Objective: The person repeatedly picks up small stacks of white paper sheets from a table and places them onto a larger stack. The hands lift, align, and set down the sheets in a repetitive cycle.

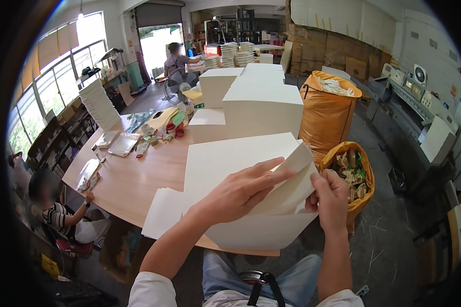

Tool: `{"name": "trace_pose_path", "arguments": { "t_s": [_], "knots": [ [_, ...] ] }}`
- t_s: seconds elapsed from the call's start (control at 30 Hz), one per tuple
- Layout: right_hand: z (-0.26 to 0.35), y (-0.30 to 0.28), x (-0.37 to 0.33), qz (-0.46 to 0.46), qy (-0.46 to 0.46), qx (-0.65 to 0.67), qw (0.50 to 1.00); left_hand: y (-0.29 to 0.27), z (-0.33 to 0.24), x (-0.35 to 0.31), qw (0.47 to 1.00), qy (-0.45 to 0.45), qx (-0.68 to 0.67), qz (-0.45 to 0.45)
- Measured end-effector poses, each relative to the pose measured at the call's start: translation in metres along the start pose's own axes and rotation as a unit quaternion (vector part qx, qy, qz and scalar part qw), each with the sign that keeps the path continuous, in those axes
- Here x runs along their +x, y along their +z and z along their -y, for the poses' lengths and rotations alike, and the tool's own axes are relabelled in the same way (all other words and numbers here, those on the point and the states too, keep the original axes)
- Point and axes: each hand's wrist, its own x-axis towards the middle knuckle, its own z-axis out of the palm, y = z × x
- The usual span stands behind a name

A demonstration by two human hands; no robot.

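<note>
In front of me a thick stack of large white paper sheets (225, 158) lies on the table, its upper sheets bent up at the right corner. My left hand (241, 190) rests across the lifted sheets with its fingers stretched out and pointing right. At the right edge my right hand (331, 197) is closed, thumb and fingers pinching the edge of the raised sheets. How many sheets it grips is hidden. A smaller white paper pile (163, 210) sits just left of the stack, partly beneath my left forearm.
Tall white paper stacks (264, 115) stand behind on the wooden table (123, 184). Tape rolls (179, 130) and plastic packs (124, 145) lie to the left. Two orange sacks (325, 120) stand at the right. One person (69, 220) sits at left; another (176, 61) stands farther back.
</note>
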Motion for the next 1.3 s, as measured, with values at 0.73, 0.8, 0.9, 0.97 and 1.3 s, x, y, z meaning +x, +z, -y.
{"name": "trace_pose_path", "arguments": {
  "t_s": [0.73, 0.8, 0.9, 0.97, 1.3],
  "knots": [
    [-0.017, 0.007, -0.039, 0.113, -0.347, -0.387, 0.847, -0.002, -0.005, -0.003, 0.993, 0.048, 0.103, 0.037],
    [-0.022, -0.001, -0.042, 0.13, -0.323, -0.393, 0.851, 0.002, -0.008, -0.004, 0.979, 0.078, 0.179, 0.056],
    [-0.022, -0.004, -0.041, 0.134, -0.323, -0.387, 0.853, 0.008, -0.007, -0.002, 0.977, 0.082, 0.186, 0.068],
    [-0.021, 0.001, -0.041, 0.123, -0.321, -0.384, 0.857, 0.008, -0.003, 0.0, 0.983, 0.074, 0.16, 0.058],
    [-0.024, -0.034, -0.043, -0.078, -0.25, -0.373, 0.89, 0.011, 0.0, 0.001, 0.976, 0.029, 0.212, 0.049]
  ]
}}
